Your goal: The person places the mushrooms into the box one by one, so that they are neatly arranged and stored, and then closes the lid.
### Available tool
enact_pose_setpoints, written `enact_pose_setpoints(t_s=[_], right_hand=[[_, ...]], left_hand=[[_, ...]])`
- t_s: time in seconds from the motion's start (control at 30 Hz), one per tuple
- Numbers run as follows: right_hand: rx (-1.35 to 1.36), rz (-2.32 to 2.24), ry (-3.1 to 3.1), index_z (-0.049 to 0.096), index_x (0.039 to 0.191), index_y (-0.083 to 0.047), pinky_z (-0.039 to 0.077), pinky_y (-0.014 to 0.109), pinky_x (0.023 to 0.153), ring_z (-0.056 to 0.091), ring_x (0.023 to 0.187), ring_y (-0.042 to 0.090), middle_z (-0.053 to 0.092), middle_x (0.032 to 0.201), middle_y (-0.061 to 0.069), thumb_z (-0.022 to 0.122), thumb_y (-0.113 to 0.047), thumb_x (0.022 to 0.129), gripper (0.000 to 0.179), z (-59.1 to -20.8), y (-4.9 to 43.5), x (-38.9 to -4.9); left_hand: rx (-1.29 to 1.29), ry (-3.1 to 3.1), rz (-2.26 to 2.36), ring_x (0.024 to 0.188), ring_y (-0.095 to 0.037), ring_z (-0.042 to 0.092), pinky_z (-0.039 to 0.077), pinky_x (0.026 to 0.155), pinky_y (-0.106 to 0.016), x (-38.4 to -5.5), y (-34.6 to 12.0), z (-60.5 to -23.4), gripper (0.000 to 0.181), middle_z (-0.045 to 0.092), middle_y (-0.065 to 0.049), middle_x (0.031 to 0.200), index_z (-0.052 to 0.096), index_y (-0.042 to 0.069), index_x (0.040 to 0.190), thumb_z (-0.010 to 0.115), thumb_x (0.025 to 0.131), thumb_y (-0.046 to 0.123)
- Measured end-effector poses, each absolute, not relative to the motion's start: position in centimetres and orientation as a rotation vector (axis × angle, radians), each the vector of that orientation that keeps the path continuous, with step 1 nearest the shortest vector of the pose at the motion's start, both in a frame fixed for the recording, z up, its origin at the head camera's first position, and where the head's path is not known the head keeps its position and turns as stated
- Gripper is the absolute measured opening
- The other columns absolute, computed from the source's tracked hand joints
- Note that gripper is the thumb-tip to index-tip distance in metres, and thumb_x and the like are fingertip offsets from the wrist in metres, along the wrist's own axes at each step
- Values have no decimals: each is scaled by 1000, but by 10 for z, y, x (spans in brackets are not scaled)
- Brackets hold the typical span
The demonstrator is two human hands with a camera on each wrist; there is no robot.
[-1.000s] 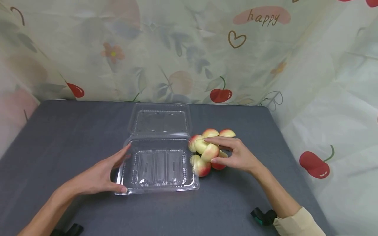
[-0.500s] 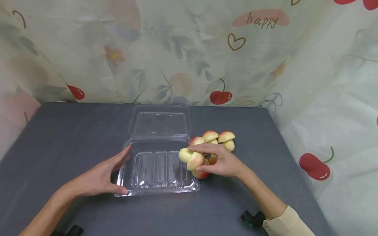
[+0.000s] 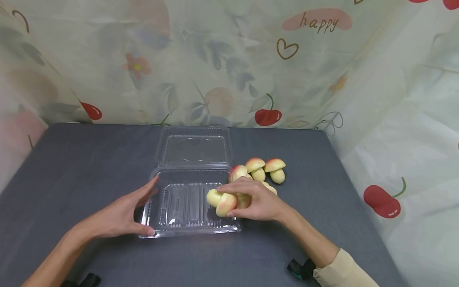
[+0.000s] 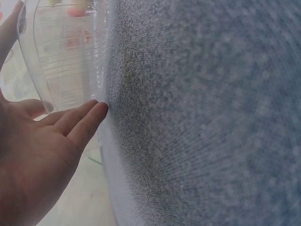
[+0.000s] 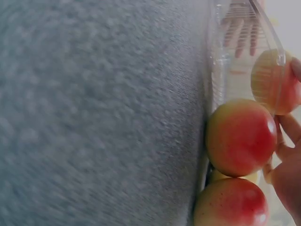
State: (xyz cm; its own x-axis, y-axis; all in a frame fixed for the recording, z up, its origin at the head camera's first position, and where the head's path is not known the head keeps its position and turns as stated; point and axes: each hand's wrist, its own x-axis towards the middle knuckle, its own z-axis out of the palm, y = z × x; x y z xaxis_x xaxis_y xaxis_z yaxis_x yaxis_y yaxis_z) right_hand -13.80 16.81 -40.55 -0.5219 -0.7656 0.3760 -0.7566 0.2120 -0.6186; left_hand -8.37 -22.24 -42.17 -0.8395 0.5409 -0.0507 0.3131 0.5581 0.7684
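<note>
Between the right hand's [image 3: 256, 201] thumb and fingertips is a mushroom-shaped piece [image 3: 226, 206] with a red-tinged cap and pale yellow stem. It is over the right part of a clear plastic container [image 3: 193, 232]. The left hand [image 3: 122, 215] spans the container's left end, thumb on the front corner and fingers along the side. In the left wrist view, its extended fingers [image 4: 87, 122] reach down to the table at the container wall. Two red-cheeked caps [image 5: 242, 139] sit outside the container in the right wrist view, beside the right hand; the hand partly hides them in the head view.
The container's clear lid [image 3: 195, 146] lies folded back behind it. More mushroom-shaped pieces [image 3: 275, 169] are grouped at its right. A grey cloth [image 3: 89, 159] covers the table, and a printed curtain [image 3: 201, 59] hangs behind.
The right hand has carried the mushroom-shaped piece left and towards the front, from the group to over the container. The left hand and the container have stayed in place.
</note>
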Motion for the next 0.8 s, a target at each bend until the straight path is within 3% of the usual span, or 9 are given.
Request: enact_pose_setpoints(t_s=[0.3,0.8], right_hand=[[-1555,-1118,2512,66,130,-21,38,34,90,57,112,5,64,129,-13,84,-36,79,56,-414,163,-132],[-1530,-906,2591,69,125,-24,35,34,84,56,113,3,66,123,-18,84,-40,78,53,-418,158,-123]], left_hand=[[684,2547,1117,134,-35,47,39,105,-25,-84,-223,-424,131,29,-23,158,4,19,161,85,66,57],[682,2573,1087,132,-35,50,42,104,-26,-82,-222,-421,129,30,-22,158,5,21,161,83,66,61]])
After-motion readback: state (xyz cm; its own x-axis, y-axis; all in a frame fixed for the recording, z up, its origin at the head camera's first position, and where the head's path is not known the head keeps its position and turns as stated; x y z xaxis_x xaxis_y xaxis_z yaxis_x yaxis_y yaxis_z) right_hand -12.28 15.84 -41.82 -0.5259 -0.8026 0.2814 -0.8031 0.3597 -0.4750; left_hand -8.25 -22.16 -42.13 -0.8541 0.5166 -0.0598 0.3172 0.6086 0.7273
